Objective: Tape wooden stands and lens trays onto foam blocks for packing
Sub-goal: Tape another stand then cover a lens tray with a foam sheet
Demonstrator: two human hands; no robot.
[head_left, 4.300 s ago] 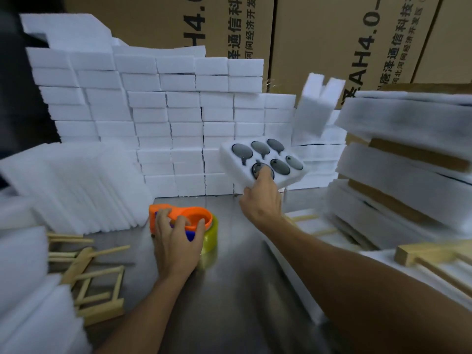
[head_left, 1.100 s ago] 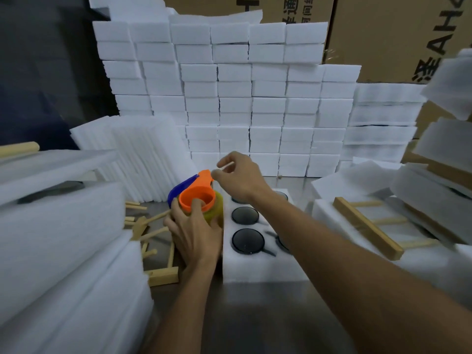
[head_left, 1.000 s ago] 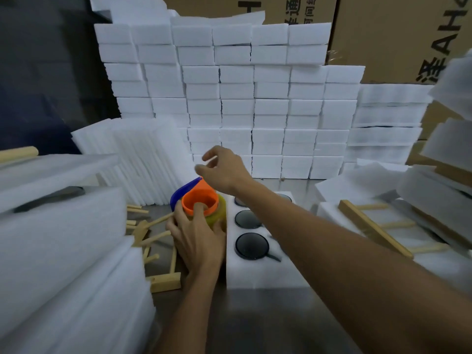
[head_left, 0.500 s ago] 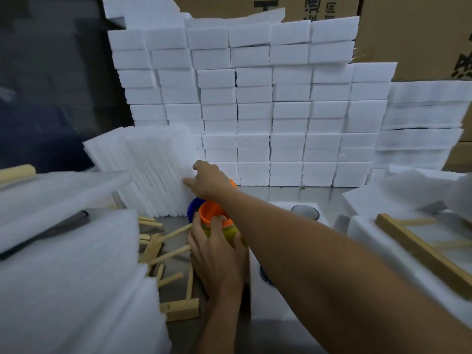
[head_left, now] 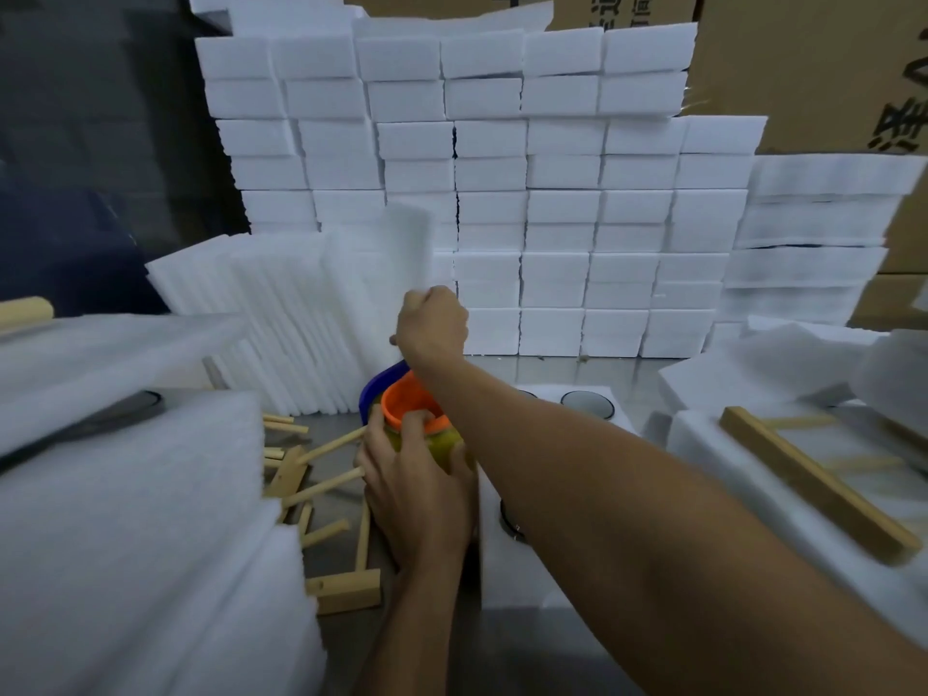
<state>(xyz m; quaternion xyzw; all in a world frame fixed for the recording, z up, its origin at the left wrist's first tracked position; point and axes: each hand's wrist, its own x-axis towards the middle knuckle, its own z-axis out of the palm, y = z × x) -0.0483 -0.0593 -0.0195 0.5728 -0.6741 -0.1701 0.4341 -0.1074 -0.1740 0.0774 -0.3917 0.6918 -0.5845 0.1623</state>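
Lifting foam sheet [head_left: 401, 253] from leaning row, right hand [head_left: 433, 321] now gripping it; left hand [head_left: 412, 487] still clasps tape dispenser [head_left: 409, 411].

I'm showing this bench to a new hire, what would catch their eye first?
The wall of stacked white foam blocks at the back dominates. At centre, the left hand grips an orange tape dispenser while the right hand lifts a foam sheet from the leaning row.

Cardboard boxes [head_left: 813, 67] — partial Chinese print, unreadable.
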